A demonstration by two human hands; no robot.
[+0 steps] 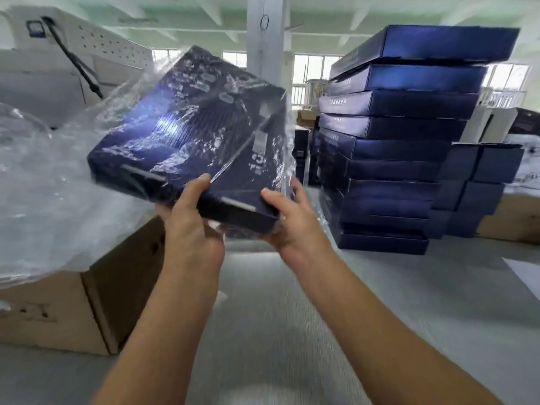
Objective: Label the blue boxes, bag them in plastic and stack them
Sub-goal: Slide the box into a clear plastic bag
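Observation:
A flat dark blue box [187, 133] wrapped in a clear plastic bag [122, 100] is held tilted in the air at centre frame. My left hand [191, 220] grips its near edge, thumb on top and fingers underneath. My right hand [287, 217] grips the near right corner, thumb on the top face, fingers curled behind the plastic. A tall, slightly leaning stack of unbagged blue boxes [391, 147] stands on the grey table to the right, apart from the held box.
A cardboard carton [87, 302] stands at the left with a heap of clear plastic bags [35, 200] lying over it. A shorter stack of blue boxes [479, 185] sits behind the tall one. A white pillar [264, 33] rises behind, and a white machine [58, 62] stands far left.

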